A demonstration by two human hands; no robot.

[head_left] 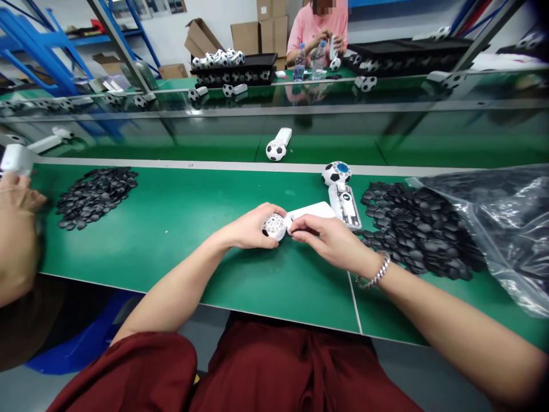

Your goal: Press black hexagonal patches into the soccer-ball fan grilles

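My left hand (256, 227) is wrapped round the ball-shaped head of a white device (274, 226), whose grille faces up. The device's white handle (312, 210) points right, behind my right hand (322, 236). My right hand pinches a small black piece (305, 232) beside the neck of the device. Just behind it lies another football-patterned device (337, 173) with a blue disc on its ball and a see-through handle (345, 206). A large pile of black pieces (422, 232) spreads to the right of my right hand.
A clear plastic bag (514, 229) lies at the right. Another pile of black pieces (98, 194) is at the left, near another person's hand (19, 194). A football device (277, 150) rests beyond the pale strip. Across the line, a person in pink (295, 35) handles a device.
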